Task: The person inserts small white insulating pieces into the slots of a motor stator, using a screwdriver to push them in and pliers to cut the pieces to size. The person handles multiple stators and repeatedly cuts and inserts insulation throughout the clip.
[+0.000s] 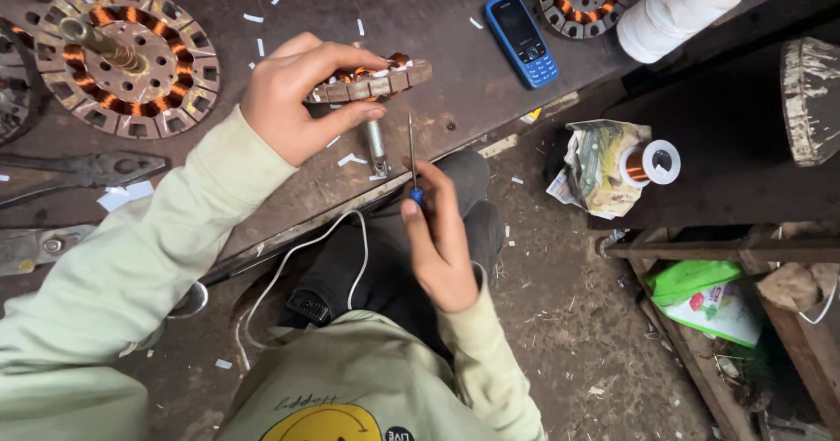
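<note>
Dark and scratched, the workbench [437, 21] is dotted with small white paper bits. At its front edge a fan stator [372, 82] with copper wire is held on its side by the left hand [293, 100], with the fingers wrapped tight around its rim. A thin screwdriver [411, 165] with a blue handle is pinched in the right hand [442, 248], tip up, just under the stator. To do this well, the stator is best kept very steady and the tip slid gently into one slot, so the thin wire is not scratched. A blue phone [522, 38] and a second stator [127, 56] are lying farther back.
</note>
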